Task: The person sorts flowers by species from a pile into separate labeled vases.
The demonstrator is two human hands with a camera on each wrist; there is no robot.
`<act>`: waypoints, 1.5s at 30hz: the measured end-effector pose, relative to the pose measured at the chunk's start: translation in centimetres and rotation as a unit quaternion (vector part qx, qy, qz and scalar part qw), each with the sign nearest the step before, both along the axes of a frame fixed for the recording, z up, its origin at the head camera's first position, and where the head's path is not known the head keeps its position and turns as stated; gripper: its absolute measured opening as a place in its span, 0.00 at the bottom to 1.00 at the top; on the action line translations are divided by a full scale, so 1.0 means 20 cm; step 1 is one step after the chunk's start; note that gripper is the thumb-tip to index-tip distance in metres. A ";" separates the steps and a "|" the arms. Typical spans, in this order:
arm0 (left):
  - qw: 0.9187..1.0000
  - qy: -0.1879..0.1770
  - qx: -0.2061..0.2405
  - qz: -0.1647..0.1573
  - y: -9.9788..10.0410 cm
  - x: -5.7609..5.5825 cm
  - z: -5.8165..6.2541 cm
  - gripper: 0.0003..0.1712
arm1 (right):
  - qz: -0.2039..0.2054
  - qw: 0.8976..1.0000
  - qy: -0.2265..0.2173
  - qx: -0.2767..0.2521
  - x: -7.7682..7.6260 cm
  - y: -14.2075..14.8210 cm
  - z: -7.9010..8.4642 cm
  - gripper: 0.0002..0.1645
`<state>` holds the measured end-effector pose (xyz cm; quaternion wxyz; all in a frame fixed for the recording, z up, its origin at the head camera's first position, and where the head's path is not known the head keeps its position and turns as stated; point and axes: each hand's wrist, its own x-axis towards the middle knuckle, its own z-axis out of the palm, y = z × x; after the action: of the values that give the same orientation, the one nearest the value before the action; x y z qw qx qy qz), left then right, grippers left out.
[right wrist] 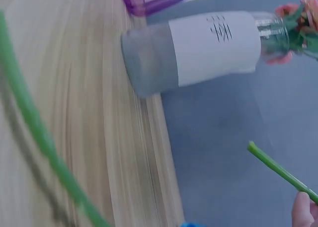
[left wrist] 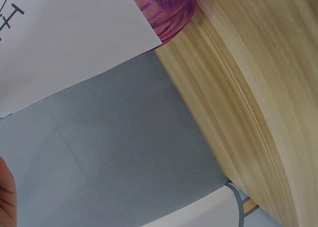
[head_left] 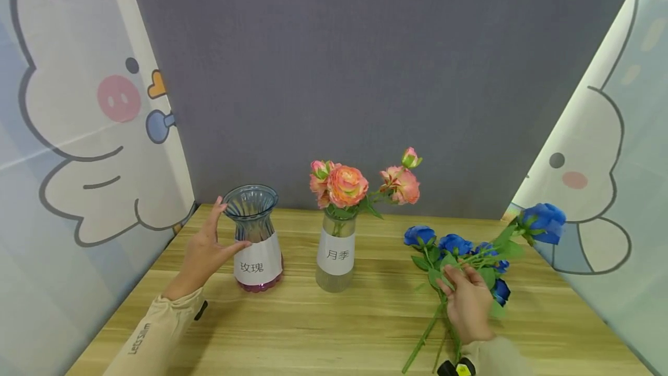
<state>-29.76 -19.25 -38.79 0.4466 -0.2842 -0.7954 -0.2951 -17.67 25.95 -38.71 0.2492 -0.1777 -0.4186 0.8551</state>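
My left hand (head_left: 206,251) is beside a ribbed glass vase (head_left: 249,208), bluish at the top and purple at the foot. Its fingers are spread and fairly straight, a fingertip by the rim and the thumb at the white label (head_left: 256,263); whether they touch is unclear. My right hand (head_left: 469,306) is over several blue artificial roses (head_left: 455,244) on the table. It pinches a green stem (right wrist: 278,170), whose cut end shows in the right wrist view. One blue rose (head_left: 544,223) stands out higher to the right, above the other blooms.
A clear glass vase (head_left: 334,283) with a white label stands mid-table, holding pink-orange flowers (head_left: 348,186). A grey backdrop (head_left: 334,74) rises behind the wooden table (head_left: 297,329). Cartoon-printed curtains (head_left: 78,190) flank both sides. Loose green stems (head_left: 420,344) extend toward the table's front.
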 end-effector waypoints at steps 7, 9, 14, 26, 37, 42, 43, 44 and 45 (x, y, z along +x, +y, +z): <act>1.000 -0.014 0.003 -0.002 0.00 0.00 0.00 0.56 | -0.039 0.998 0.035 0.019 -0.03 -0.12 0.00 0.12; 1.000 -0.018 0.004 -0.003 0.00 0.00 0.00 0.56 | -0.035 0.998 0.038 0.029 -0.04 -0.15 0.01 0.12; 1.000 -0.027 0.012 -0.004 0.00 0.01 -0.01 0.56 | -0.022 0.997 0.066 0.043 -0.04 -0.21 0.02 0.10; 0.998 -0.061 0.029 -0.005 0.00 0.04 0.01 0.58 | 0.025 0.987 0.108 0.115 -0.07 -0.41 -0.01 0.13; 0.997 -0.075 0.030 0.002 0.01 0.04 0.01 0.57 | 0.059 0.960 0.203 0.183 -0.10 -0.72 0.03 0.15; 0.998 -0.062 0.026 -0.002 0.01 0.04 0.01 0.56 | 0.098 0.924 0.310 0.202 -0.10 -0.85 0.06 0.22; 0.998 -0.061 0.026 -0.002 0.01 0.04 0.01 0.56 | 0.100 0.918 0.324 0.206 -0.10 -0.88 0.07 0.22; 0.998 -0.060 0.025 -0.002 0.01 0.04 0.01 0.56 | 0.104 0.914 0.333 0.207 -0.10 -0.90 0.07 0.22; 0.998 -0.060 0.025 -0.002 0.01 0.04 0.01 0.56 | 0.108 0.911 0.340 0.205 -0.10 -0.92 0.08 0.20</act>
<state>-28.97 -19.02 -38.51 0.4043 -0.2564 -0.8127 -0.3322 -19.68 7.58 -37.17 0.3131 0.2250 -0.4917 0.7808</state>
